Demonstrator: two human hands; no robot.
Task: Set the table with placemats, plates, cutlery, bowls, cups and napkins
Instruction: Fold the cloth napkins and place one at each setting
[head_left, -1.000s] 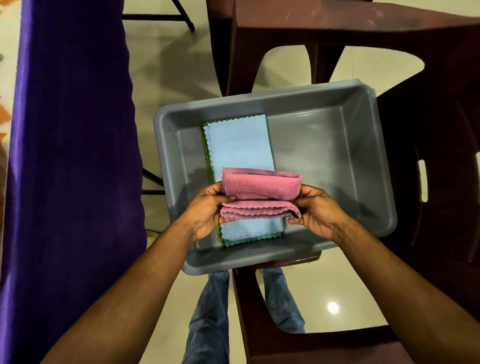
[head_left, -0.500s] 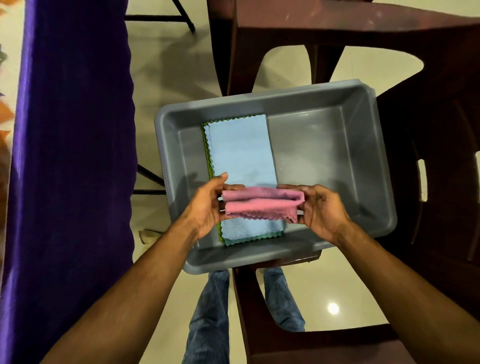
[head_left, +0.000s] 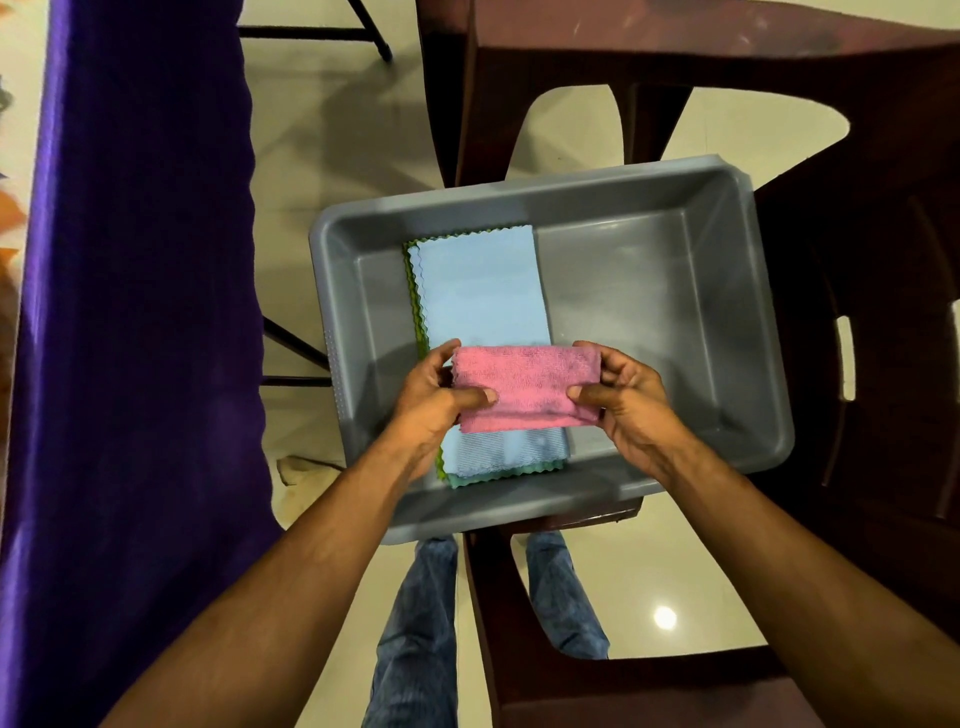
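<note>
Two hands' fingers clamped on folded, fuzzy pink napkin, scalloped left edge.

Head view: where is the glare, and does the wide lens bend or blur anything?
Head view: a lamp glares off the floor tile; softer sheen lies on the grey tub. Wide-angle distortion stretches the forearms and bows the purple cloth at the left edge. The pink napkin, left hand and right hand look sharp, dimly lit.
</note>
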